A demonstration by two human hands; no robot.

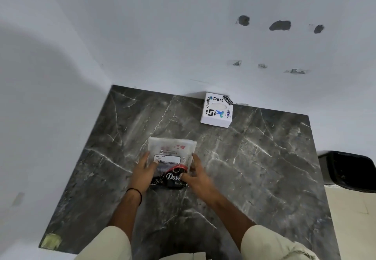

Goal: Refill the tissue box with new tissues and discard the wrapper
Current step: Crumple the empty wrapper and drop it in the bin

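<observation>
— Where does the one view sit?
— On the person's head, looking steeply down and forward over the dark grey marbled stone worktop [254, 168], toward the white wall [162, 36].
— How near?
— Near enough that both forearms enter from the bottom edge; wide-angle, edges bent.

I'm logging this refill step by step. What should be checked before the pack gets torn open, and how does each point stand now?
1. Both hands on the tissue pack: ok, left hand and right hand grip its near end.
2. Pack sealed: cannot tell.
3. Tissue box within view, standing apart at the far edge of the marble table: ok.
4. Box opening facing up: ok.
5. Box empty: cannot tell.
6. Black bin right of the table for the wrapper: ok.
</observation>
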